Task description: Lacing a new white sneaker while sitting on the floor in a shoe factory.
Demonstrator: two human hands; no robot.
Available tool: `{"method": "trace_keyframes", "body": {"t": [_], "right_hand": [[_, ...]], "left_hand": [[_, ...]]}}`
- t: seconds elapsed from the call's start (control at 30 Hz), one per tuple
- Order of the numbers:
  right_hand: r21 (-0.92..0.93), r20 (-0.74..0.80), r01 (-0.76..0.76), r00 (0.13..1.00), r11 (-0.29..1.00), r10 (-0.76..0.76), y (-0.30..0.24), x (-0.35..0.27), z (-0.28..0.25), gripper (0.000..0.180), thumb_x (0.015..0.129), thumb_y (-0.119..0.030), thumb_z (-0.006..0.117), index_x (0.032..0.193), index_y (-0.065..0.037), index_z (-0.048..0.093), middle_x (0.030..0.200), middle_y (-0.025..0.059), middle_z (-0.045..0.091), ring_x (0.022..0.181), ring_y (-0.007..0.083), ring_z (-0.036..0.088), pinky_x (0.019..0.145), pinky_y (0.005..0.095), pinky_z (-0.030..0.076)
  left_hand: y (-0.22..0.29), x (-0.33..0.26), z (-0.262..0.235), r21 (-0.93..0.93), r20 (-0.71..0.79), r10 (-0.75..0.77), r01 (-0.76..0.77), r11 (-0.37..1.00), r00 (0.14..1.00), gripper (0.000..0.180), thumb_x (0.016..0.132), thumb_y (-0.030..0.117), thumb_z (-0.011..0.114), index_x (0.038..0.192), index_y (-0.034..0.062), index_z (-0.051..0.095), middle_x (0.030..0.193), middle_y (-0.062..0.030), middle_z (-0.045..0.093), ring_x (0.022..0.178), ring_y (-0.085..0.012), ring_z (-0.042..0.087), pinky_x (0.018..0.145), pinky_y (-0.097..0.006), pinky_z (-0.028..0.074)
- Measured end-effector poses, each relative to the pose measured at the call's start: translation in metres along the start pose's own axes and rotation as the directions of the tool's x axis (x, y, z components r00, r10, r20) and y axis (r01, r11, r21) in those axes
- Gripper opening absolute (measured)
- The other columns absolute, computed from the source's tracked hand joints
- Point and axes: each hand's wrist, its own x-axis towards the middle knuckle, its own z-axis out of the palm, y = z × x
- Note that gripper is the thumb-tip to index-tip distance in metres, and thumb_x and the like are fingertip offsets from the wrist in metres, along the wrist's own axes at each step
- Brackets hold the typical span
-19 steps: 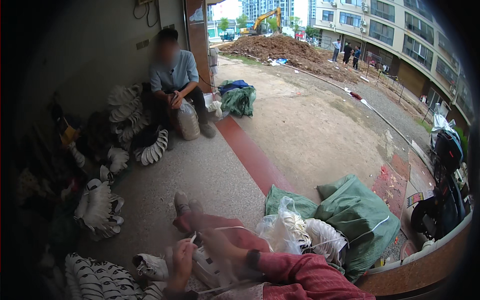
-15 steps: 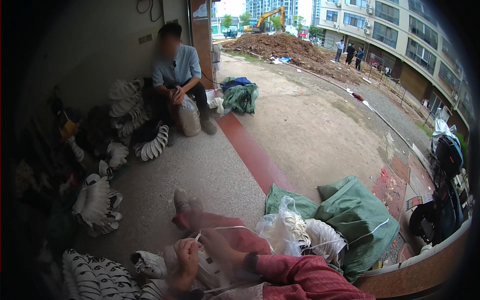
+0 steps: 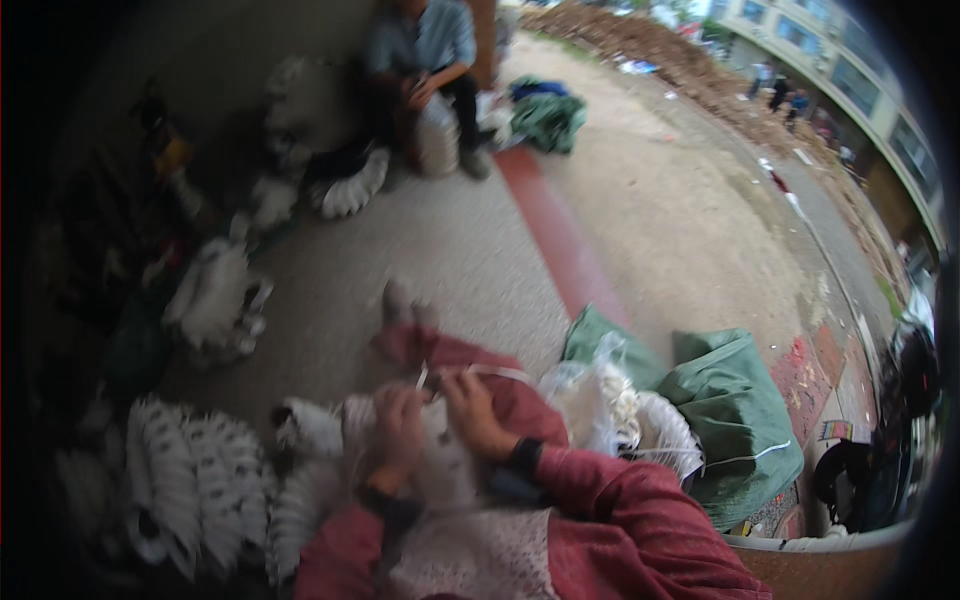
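Stacks of white pieces (image 3: 200, 480) lie left of both hands (image 3: 400, 428), green sacks (image 3: 735, 415) right.

Worn on the head, the left of two side-by-side fisheye cameras looks forward and steeply down; the red sleeves (image 3: 640, 505) come in closest, from the lower edge; the left hand (image 3: 398, 425) and right hand (image 3: 475, 412) are near, below the middle of the picture; the shoes (image 3: 397, 305) lie beyond them; a seated person (image 3: 425, 50), well away, is cut by the top edge; the building (image 3: 850, 70) at upper right is much farther and leans with the lens; dark corners frame the slightly blurred view.
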Motion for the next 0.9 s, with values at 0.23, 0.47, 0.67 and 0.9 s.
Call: {"method": "trace_keyframes", "body": {"t": [0.23,0.47,0.67,0.9], "right_hand": [[0.226,0.049,-0.001,0.999,0.974,-0.011,-0.026,0.001,-0.037,0.016,0.099,-0.014,0.061,0.101,0.0,0.067,0.095,0.0012,0.065,0.089,0.0078,0.059,0.08,0.023,0.049],[-0.074,0.312,0.019,0.95,0.997,0.005,-0.05,-0.042,-0.096,0.012,0.09,0.005,0.063,0.1,0.0,0.067,0.093,0.0046,0.066,0.087,0.0121,0.061,0.077,0.0249,0.049],[-0.079,0.518,0.329,0.82,0.941,-0.243,-0.035,-0.076,-0.082,0.016,0.083,0.005,0.065,0.097,-0.002,0.065,0.088,0.0077,0.06,0.082,0.0226,0.063,0.072,0.0308,0.051],[-0.183,0.568,0.382,0.793,0.906,-0.219,-0.04,-0.075,-0.081,0.012,0.083,-0.001,0.064,0.093,-0.004,0.059,0.088,0.0121,0.059,0.08,0.0328,0.064,0.067,0.0373,0.051]], "left_hand": [[0.028,-0.003,-0.034,-0.012,-0.08,-0.025,0.024,1.0,0.996,0.014,0.097,0.011,0.058,0.093,0.0046,0.069,0.088,-0.0061,0.063,0.089,-0.0225,0.055,0.084,-0.033,0.045],[0.061,-0.028,-0.076,-0.308,0.227,-0.231,0.295,0.905,0.946,0.019,0.101,0.014,0.057,0.103,-0.001,0.069,0.085,-0.0006,0.061,0.076,-0.0081,0.057,0.072,-0.021,0.046],[0.055,-0.036,-0.073,-0.143,0.308,0.009,0.037,0.989,0.951,0.009,0.091,0.006,0.068,0.098,0.0019,0.072,0.087,-0.0014,0.057,0.078,-0.0107,0.055,0.071,-0.023,0.045],[0.039,-0.046,-0.063,-0.171,0.451,0.05,0.032,0.985,0.891,0.023,0.073,0.006,0.082,0.093,0.0021,0.071,0.092,-0.0017,0.046,0.088,-0.0152,0.05,0.079,-0.027,0.045]]}}
